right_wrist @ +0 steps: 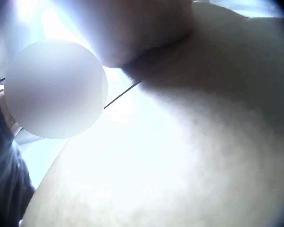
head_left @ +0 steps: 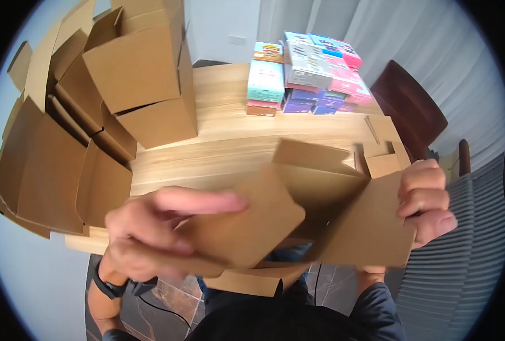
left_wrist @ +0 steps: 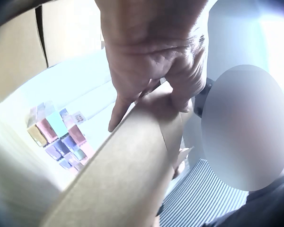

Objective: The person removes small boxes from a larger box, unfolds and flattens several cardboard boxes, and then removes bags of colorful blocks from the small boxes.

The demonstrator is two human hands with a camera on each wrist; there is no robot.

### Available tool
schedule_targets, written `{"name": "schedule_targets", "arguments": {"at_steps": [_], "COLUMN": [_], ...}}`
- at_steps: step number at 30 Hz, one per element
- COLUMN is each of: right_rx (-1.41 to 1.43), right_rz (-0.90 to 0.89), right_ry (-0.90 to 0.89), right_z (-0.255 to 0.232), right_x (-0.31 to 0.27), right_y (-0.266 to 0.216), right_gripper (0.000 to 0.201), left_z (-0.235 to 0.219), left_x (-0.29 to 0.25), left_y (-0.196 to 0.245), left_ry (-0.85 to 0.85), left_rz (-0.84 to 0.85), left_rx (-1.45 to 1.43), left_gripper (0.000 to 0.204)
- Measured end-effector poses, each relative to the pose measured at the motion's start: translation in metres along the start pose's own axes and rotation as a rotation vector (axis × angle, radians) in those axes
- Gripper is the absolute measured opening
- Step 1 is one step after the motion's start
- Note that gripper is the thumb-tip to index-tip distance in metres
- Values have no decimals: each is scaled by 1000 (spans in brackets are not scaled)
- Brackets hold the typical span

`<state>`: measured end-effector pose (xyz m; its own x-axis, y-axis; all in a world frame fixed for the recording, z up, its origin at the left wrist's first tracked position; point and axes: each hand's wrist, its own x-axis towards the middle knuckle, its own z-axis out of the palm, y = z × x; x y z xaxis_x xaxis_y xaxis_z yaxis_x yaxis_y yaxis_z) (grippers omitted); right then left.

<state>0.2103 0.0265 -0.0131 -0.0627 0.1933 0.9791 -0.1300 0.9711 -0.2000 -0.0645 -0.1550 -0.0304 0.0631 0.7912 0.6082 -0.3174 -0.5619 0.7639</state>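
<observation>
Between my two hands, above the near edge of the table, is a brown cardboard box with its flaps standing open. My left hand grips its left side, the index finger stretched along a flap that is blurred. On the right side, the curled fingers of my right hand hold the box's upper edge. In the left wrist view the fingers and thumb of the left hand straddle the end of the box. A bright, blurred cardboard panel fills much of the right wrist view.
Several larger open cardboard boxes stand at the left of the wooden table. Colourful small boxes are stacked at the back. A flat cardboard piece lies at the right edge, near a dark red chair.
</observation>
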Motion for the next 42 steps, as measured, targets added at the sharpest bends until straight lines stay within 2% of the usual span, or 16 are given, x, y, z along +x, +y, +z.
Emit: {"name": "schedule_targets", "arguments": {"at_steps": [4,6,7,9,11,13,16,17,19,22,28,31,33,35,37,42], "right_rx": [-161,-143,-163,-701,-733,-686,302,898,898,937,1035,740,-208,-133,-122,-496], "right_rz": [91,-145,-152,-430,-267,175,938,1146,1064,865,510,727,1034,853,799,1368], "right_ry": [287,219,222,148,306,250,148,155,269,477,733,462,1367,640,592,474], "right_z": [-1,-19,-23,-29,-23,-52,-86,-88,-126,-170,-252,-230,-220,-288,-325,-366], "right_x": [10,2,2,6,12,-11,-40,-43,-101,-174,-245,-140,-84,-113,-97,-114], "right_y": [-15,-10,-9,-7,-11,-36,-77,-90,-136,-190,-203,-185,-166,-138,-84,56], "right_gripper": [57,56,56,52,58,67,64,61,64,74,95,78,67,73,62,35], "left_z": [86,77,63,38,40,30,1,23,17,79,141,152,161,173,188,187], "left_x": [15,-1,-2,1,-1,-22,-17,35,59,55,42,56,85,114,146,155], "left_y": [4,17,21,25,28,41,46,27,10,-41,-118,-155,-171,-189,-212,-307], "left_ry": [516,527,507,-125,-66,464,537,-56,-624,-904,-945,-935,-912,-695,-615,-654], "left_rz": [149,-396,-395,-279,-217,-262,-229,164,267,544,857,1000,1058,1232,1183,730], "left_rx": [-275,323,315,559,544,783,755,257,562,918,966,977,985,1035,1057,1350], "left_gripper": [11,37,37,51,47,48,51,38,25,33,33,35,35,34,36,53]}}
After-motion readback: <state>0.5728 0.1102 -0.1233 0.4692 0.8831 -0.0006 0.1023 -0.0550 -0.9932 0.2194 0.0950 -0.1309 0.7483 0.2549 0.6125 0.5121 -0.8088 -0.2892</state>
